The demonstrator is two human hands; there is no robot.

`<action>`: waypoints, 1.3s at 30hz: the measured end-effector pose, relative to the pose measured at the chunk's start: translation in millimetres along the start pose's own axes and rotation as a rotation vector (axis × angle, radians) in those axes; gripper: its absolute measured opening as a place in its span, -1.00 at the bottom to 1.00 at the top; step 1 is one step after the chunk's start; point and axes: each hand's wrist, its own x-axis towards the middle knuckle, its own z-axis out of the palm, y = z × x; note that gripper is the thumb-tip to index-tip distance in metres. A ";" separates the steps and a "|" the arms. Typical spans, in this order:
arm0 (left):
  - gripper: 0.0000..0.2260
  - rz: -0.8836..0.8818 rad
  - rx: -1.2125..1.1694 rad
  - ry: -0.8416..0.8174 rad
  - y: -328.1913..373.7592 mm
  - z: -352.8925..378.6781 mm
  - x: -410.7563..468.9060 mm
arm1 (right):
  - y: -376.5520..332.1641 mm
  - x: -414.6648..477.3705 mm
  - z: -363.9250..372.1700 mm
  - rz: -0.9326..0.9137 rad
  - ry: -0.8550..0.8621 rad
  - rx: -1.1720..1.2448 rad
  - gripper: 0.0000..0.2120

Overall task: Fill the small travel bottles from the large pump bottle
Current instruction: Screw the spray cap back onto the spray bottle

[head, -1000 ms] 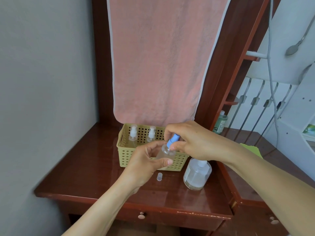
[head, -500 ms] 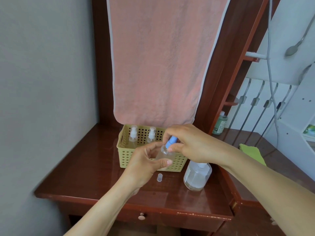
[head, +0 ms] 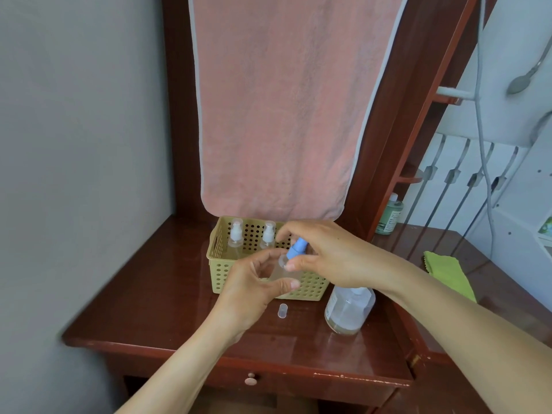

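Observation:
My left hand (head: 254, 286) grips a small clear travel bottle (head: 280, 271) in the air in front of the yellow basket (head: 219, 271). My right hand (head: 325, 253) pinches that bottle's blue spray top (head: 297, 248) between thumb and fingers. Two more small bottles with white tops (head: 236, 237) (head: 268, 236) stand inside the basket at its back. The large clear bottle (head: 348, 312) stands on the wooden table to the right of the basket, its pump top mostly hidden under my right wrist. A tiny clear cap (head: 282, 310) lies on the table below my hands.
A pink towel (head: 283, 109) hangs behind the basket. A green bottle (head: 389, 215) stands at the back right, and a green cloth (head: 448, 273) lies on the lower surface to the right. The grey wall is close on the left. A drawer knob (head: 250, 379) sits under the table's front edge.
Both hands with the small bottle have stayed in nearly the same spot; my right fingers have shifted slightly on the blue top.

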 end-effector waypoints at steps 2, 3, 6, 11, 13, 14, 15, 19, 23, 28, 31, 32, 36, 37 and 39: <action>-0.64 0.015 0.000 0.016 0.2 0.9 0.3 | -0.6 1.7 5.8 -0.013 0.062 -0.008 -0.93; -0.65 0.017 0.004 0.033 -1.7 1.2 0.2 | -2.3 3.5 9.6 -0.006 0.094 -0.017 -0.95; -0.66 0.013 -0.002 0.081 -7.5 0.6 0.5 | -1.1 8.2 21.2 0.096 0.174 0.120 -0.87; -0.64 -0.038 0.004 0.153 -25.4 -11.6 2.3 | 34.7 12.0 76.4 0.289 0.706 0.383 -0.77; -0.64 -0.064 0.000 0.191 -33.2 -15.9 0.7 | 48.9 9.1 122.9 0.375 0.510 0.247 -0.84; -0.64 -0.075 -0.008 0.204 -36.3 -17.9 0.1 | 55.2 8.2 147.5 0.405 0.376 0.140 -0.88; -0.65 -0.084 -0.015 0.210 -38.6 -19.5 -0.4 | 60.1 8.0 168.9 0.424 0.278 0.038 -0.83; -0.63 -0.115 -0.030 0.207 -42.4 -21.3 0.7 | 74.3 15.9 212.4 0.409 0.213 -0.104 -0.61; -0.61 -0.130 -0.043 0.206 -44.6 -24.2 1.5 | 78.0 21.1 223.1 0.360 0.183 -0.140 -0.75; -0.61 -0.135 -0.071 0.197 -46.0 -24.4 2.2 | 72.2 17.5 192.7 0.444 0.390 0.344 -0.93; -0.61 -0.129 -0.095 0.188 -45.8 -21.3 3.1 | 54.5 16.5 136.2 0.364 0.647 0.614 -0.92; -0.61 -0.131 -0.102 0.184 -45.5 -19.3 3.2 | 46.9 15.4 116.1 0.309 0.703 0.692 -0.92; -0.62 -0.135 -0.095 0.163 -45.8 -8.8 3.5 | 24.3 10.7 67.0 0.143 0.698 0.742 -0.86; -0.62 -0.130 -0.086 0.160 -45.3 -6.5 3.5 | 21.9 10.2 63.9 0.134 0.673 0.706 -0.84; -0.62 -0.122 -0.072 0.158 -42.4 -3.1 3.2 | 20.0 9.7 62.3 0.143 0.640 0.639 -0.79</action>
